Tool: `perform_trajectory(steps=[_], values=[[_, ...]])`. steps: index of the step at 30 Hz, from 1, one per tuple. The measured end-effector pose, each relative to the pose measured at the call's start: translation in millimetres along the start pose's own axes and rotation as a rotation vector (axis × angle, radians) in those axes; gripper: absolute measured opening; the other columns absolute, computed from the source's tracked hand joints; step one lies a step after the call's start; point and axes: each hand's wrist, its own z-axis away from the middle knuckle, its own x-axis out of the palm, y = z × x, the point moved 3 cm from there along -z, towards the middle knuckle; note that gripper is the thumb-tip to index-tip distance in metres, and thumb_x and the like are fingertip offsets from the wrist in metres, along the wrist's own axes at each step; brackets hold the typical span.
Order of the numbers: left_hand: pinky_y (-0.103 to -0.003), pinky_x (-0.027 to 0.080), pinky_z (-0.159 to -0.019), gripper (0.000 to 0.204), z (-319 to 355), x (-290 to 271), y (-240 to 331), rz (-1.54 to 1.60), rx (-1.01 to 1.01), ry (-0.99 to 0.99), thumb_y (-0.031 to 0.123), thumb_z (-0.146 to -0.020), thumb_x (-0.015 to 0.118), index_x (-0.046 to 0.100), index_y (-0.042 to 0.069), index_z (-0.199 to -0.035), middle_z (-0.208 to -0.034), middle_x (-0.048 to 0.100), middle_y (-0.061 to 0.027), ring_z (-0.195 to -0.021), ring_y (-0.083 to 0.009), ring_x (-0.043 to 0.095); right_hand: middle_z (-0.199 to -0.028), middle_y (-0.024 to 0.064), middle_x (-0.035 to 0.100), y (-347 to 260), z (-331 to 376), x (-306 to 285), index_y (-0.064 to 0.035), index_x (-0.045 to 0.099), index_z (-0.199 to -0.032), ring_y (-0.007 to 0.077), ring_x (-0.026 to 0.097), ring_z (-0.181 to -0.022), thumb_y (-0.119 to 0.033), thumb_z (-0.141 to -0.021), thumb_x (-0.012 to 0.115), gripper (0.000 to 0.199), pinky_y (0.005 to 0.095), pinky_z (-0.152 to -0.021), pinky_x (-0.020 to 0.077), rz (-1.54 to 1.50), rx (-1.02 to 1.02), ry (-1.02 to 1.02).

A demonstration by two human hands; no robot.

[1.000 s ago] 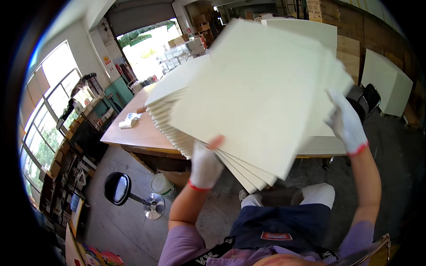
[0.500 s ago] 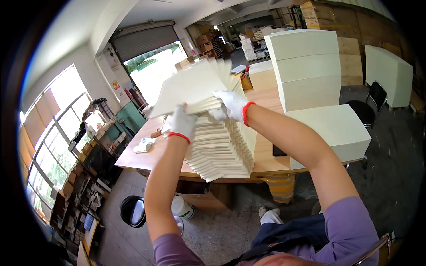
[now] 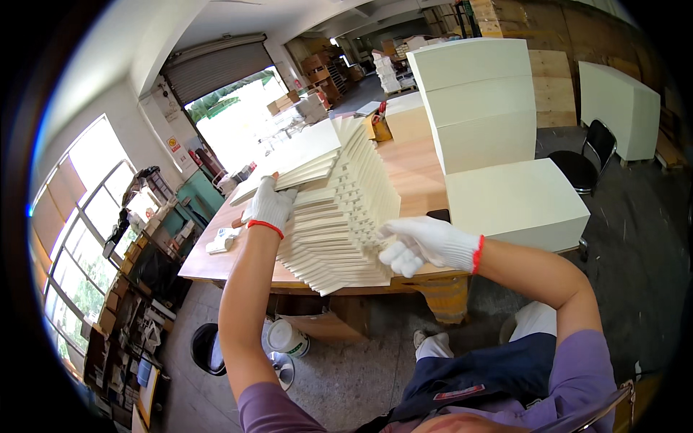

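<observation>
A tall pile of cream folded paper sections (image 3: 332, 238) stands on the wooden table in front of me, in staggered layers. A few loose ones (image 3: 307, 155) lie askew on top, tilted to the far left. My left hand (image 3: 268, 206), in a white knit glove with a red cuff, is closed on the near left edge of these top sections, the thumb pointing up. Beside the pile's near right side is my right hand (image 3: 429, 244), gloved the same way. Its thumb stands apart from loosely curled fingers, and nothing shows in it.
Large cream paper stacks (image 3: 480, 94) rise at the right, with a lower block (image 3: 516, 202) before them. A dark phone (image 3: 438, 215) lies near my right hand. White cloth (image 3: 222, 242) is on the wooden table (image 3: 415, 173). A bucket (image 3: 287, 338) and a black chair (image 3: 585, 159) stand around it.
My right hand has left the top sections and come down to the pile's near right side. The raised sections now rest on the pile. My left hand has shifted slightly left and lower.
</observation>
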Motion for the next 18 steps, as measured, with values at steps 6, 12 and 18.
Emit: perform_trajectory(steps=[6, 12, 18], values=[[-0.039, 0.043, -0.099, 0.056, 39.6, -33.3, 61.2, 1.234, -0.302, -0.189, 0.033, -0.093, 0.064, 0.043, -0.003, -0.130, -0.115, 0.064, -0.0197, -0.118, -0.0226, 0.056, -0.090, 0.0176, 0.065, 28.2, 64.0, -44.4, -0.0043, 0.053, -0.121, 0.0228, 0.065, -0.071, -0.037, -0.096, 0.055, 0.041, 0.0316, -0.056, 0.0549, -0.068, 0.083, 0.080], [-0.054, 0.029, -0.117, 0.051, 191.2, -27.9, 169.9, 1.809, -0.187, 0.048, 0.029, -0.100, 0.051, 0.036, 0.004, -0.142, -0.152, 0.033, -0.0227, -0.140, -0.0363, 0.034, -0.087, 0.0171, 0.069, 45.2, 187.6, -154.1, -0.0023, 0.059, -0.118, 0.0226, 0.067, -0.066, -0.036, -0.100, 0.051, 0.039, 0.0315, -0.053, 0.0566, 0.093, -0.118, 0.440], [-0.043, 0.037, -0.112, 0.044, 262.5, 134.0, 302.7, 0.913, 0.274, -0.535, -0.004, -0.090, 0.051, 0.050, -0.004, -0.134, -0.137, 0.054, -0.0174, -0.131, -0.0300, 0.049, -0.087, 0.0086, 0.069, 20.3, 293.7, -286.4, -0.0074, 0.062, -0.104, 0.0146, 0.066, -0.073, -0.040, -0.096, 0.056, 0.034, 0.0284, -0.064, 0.0495, 0.332, -0.450, 1.291]])
